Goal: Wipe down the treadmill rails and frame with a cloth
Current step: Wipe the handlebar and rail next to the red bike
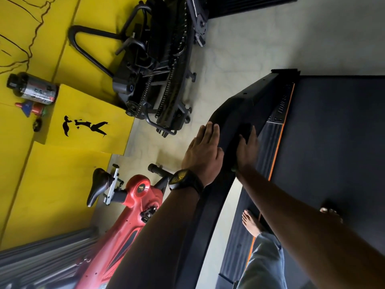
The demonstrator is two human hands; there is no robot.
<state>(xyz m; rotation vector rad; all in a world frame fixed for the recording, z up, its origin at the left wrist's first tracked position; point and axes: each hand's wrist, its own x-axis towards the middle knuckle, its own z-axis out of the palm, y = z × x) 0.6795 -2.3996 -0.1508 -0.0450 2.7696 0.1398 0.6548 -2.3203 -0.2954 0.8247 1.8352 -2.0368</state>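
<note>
The rail [235, 109] is a long black bar along the left edge of the treadmill, beside the belt [333, 132]. Its long axis runs from the person's body up and away toward the far left corner of the deck.

Both grips sit on it side by side, about halfway along. The right grip [248, 149] lies on the belt side with fingers straight, pressing down on what seems to be the cloth [245, 130]. The cloth is a dark wad, hard to tell from the black rail beneath. So it is under the palm and fingertips, pinned flat rather than clenched.

The left grip [203, 152], with a watch [183, 180] at the wrist, rests flat on the rail's outer side. Its fingers are straight and hold nothing, and it probably serves as a brace.

The coming stroke likely runs along the rail's axis. Bare rail lies ahead of the right fingertips toward the far corner, and more lies back toward the body.

One container shows, a capped bottle [32, 88] against the yellow surface, well apart to the left. Its contents cannot be seen.
</note>
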